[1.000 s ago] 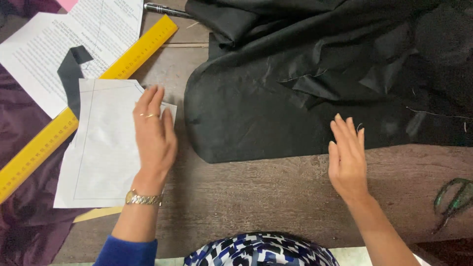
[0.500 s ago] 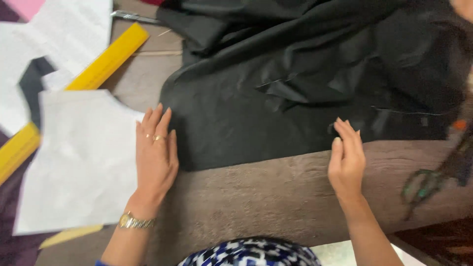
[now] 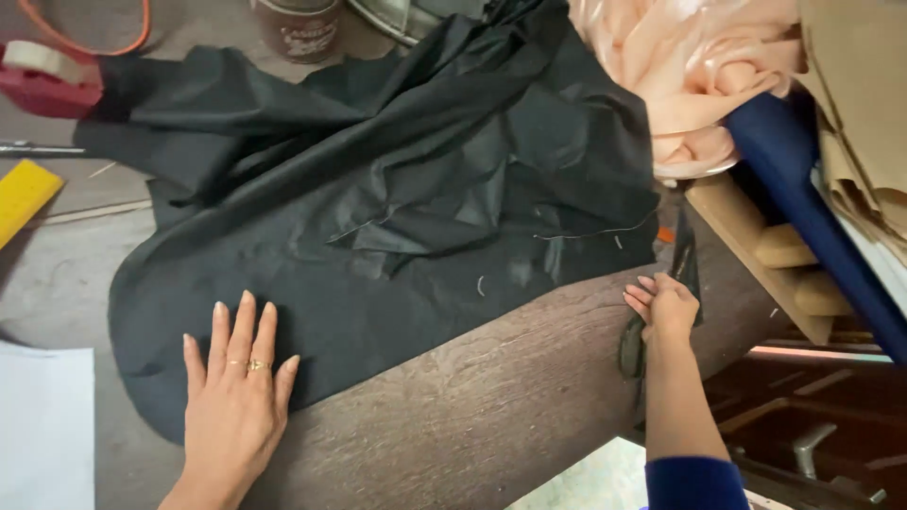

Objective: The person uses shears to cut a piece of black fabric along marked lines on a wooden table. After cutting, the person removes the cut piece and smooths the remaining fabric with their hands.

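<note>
Left hand [image 3: 234,401]: flat, fingers spread wide, palm down on the near-left edge of the black fabric [image 3: 378,208], holding nothing. Right hand [image 3: 664,307]: grip curled around the dark scissors [image 3: 635,345] at the desk's [image 3: 472,416] right edge, just right of the fabric. Fabric lies crumpled across the middle of the desk. White paper [image 3: 42,425] near-left, yellow ruler [image 3: 21,194] far-left, red tape dispenser [image 3: 47,80] beyond it. Peach cloth [image 3: 680,66] far-right.

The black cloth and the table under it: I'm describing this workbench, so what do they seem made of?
The black cloth looks like thin matte woven fabric: it creases sharply and sheds loose threads. The table looks like dark, rough-grained wood, though it could be laminate.
</note>
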